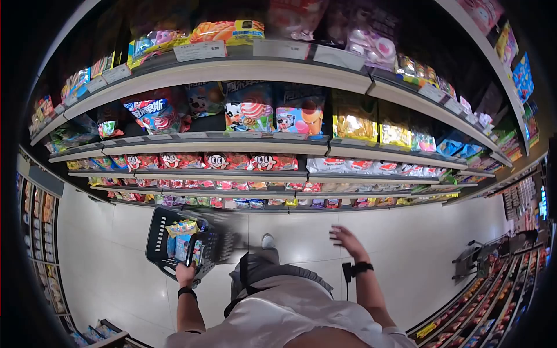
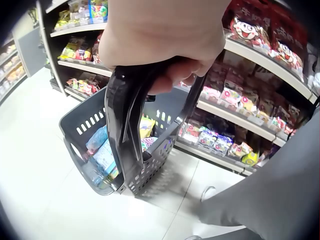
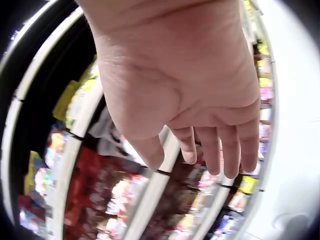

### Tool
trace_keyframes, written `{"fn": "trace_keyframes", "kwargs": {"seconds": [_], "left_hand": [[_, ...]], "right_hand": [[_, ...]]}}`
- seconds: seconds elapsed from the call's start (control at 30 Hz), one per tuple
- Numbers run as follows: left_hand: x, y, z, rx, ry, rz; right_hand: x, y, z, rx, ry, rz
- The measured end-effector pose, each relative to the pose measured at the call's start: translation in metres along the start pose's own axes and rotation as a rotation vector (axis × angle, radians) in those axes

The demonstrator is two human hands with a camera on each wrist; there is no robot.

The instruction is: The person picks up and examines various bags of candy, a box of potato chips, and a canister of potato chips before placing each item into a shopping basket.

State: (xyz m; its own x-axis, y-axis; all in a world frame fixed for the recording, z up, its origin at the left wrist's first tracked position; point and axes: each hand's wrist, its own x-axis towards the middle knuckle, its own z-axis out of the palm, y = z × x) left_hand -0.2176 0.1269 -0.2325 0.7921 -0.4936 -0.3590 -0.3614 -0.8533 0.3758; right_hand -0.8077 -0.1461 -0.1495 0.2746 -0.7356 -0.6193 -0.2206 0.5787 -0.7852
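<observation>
My left hand (image 1: 185,275) grips the black handle (image 2: 120,115) of a dark grey shopping basket (image 1: 155,235), its fingers curled round the bar in the left wrist view. Inside the basket lie several snack packs, among them a yellow bag (image 1: 184,227) and a light blue pack (image 2: 104,157). My right hand (image 1: 348,240) hangs in the air to the right, holding nothing, its fingers extended and relaxed. In the right wrist view the palm (image 3: 185,85) faces the camera, with the shelves behind it.
A long shelf unit (image 1: 232,145) of candy bags curves across the front, with red bags (image 1: 216,161) and gold bags (image 1: 355,123) on its tiers. Pale floor tiles (image 1: 400,232) lie between it and me. A grey cart (image 1: 481,255) stands at the right, beside lower racks (image 1: 481,301).
</observation>
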Motion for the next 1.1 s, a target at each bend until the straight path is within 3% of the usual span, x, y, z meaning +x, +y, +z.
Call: {"fn": "trace_keyframes", "kwargs": {"seconds": [0.13,0.23,0.3,0.47,0.63,0.7,0.8,0.93,1.03,1.07,1.1], "left_hand": [[-0.003,0.012,-0.005,0.006,0.013,-0.039],[-0.004,0.015,0.000,-0.097,-0.008,-0.037],[-0.007,0.016,0.011,-0.124,0.027,-0.016],[-0.020,0.042,0.030,-0.203,0.016,0.017],[-0.050,0.086,0.053,-0.240,0.027,-0.027],[-0.056,0.098,0.057,-0.241,0.003,-0.021],[-0.072,0.126,0.060,-0.318,-0.032,-0.010],[-0.061,0.110,0.092,-0.289,-0.108,0.075],[-0.051,0.132,0.076,-0.065,-0.088,0.210],[-0.050,0.158,0.059,-0.138,-0.026,0.263],[-0.046,0.182,0.037,-0.229,-0.079,0.216]], "right_hand": [[0.017,-0.207,0.041,-0.017,-0.048,-0.408],[0.045,-0.279,0.054,0.033,-0.095,-0.745],[0.058,-0.312,0.072,0.076,0.022,-0.793],[0.121,-0.328,0.073,0.138,0.136,-0.857],[0.152,-0.340,0.081,0.046,0.118,-0.784],[0.146,-0.348,0.078,0.044,0.163,-0.667],[0.145,-0.352,0.078,0.020,0.085,-0.694],[0.127,-0.362,0.084,-0.021,0.031,-0.671],[0.135,-0.361,0.080,0.009,-0.020,-0.681],[0.124,-0.364,0.084,-0.088,0.075,-0.681],[0.117,-0.363,0.086,-0.189,0.168,-0.673]]}}
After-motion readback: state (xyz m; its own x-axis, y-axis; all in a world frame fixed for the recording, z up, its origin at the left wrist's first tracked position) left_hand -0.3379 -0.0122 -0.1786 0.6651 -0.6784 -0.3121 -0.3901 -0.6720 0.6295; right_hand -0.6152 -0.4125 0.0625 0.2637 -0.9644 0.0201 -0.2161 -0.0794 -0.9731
